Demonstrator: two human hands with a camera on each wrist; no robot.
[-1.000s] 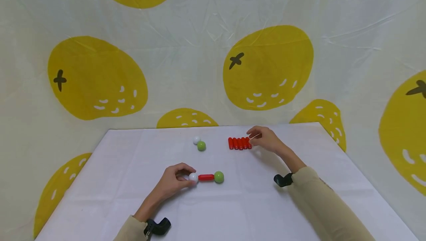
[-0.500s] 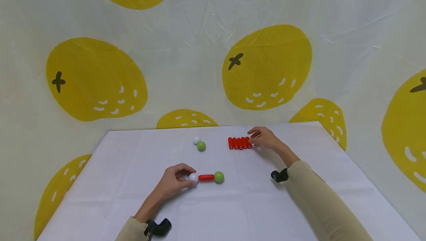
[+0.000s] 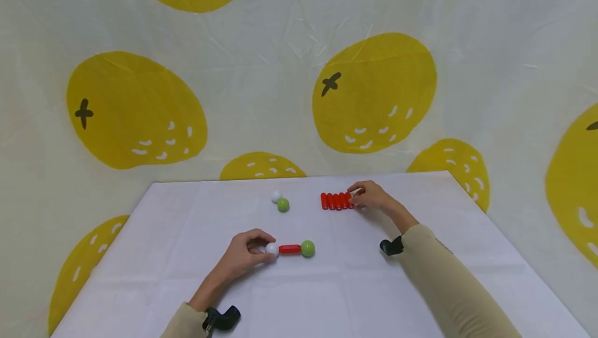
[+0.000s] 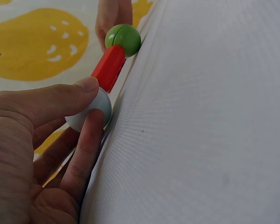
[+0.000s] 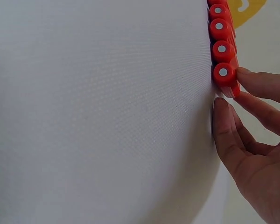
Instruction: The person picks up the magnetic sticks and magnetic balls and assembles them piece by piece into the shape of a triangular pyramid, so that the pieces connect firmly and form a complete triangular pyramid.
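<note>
Head view: one rod-and-ball link (image 3: 289,248) is assembled, its white ball (image 3: 271,248) pinched by the left hand (image 3: 243,256); left wrist view confirms that pinch; right wrist view: right hand (image 5: 252,154) fingertips grip the end rod (image 5: 225,78) of an unused row.

A table (image 3: 140,255) is covered by a white cloth, faintly creased along fold lines. Behind its far edge a pale, wrinkled fabric backdrop (image 3: 261,68) is hung, printed with large yellow citrus fruits — each marked with a dark cross-shaped stem and small white dashes. One fruit (image 3: 374,94) is seen just above the table's far right part, another (image 3: 133,109) above its far left corner. The backdrop is carried down past both sides of the table. The scene is lit evenly — only soft shadows are cast on the cloth.
</note>
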